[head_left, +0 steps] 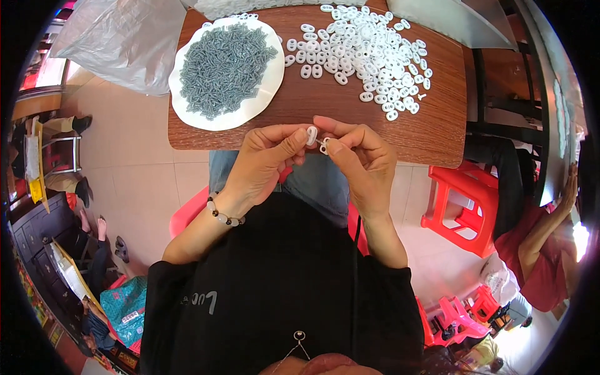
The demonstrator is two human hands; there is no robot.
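Two bare hands meet just off the near edge of a brown wood-grain table (300, 103), above the lap. Left hand (262, 156): thumb and index finger pinch a white oval piece (311, 134), held on edge. Right hand (373, 159): thumb and index finger pinch a small white looped piece (324, 146), partly covered by the thumb. A thin stem shows between the two pieces; whether it enters the oval cannot be told at this size. Fingertips of both hands nearly touch.

Table, left side: white plate (270, 94), scalloped rim, bearing a heap of short grey-blue sticks (228, 69). Table, right side: loose pile of white ovals (375, 50), each with two dark marks, dense in the middle, scattered at the margins. Left wrist carries a beaded bracelet (223, 217). Translucent plastic bag (125, 47) left of the plate; red stool (459, 203) beyond the table's near right corner.
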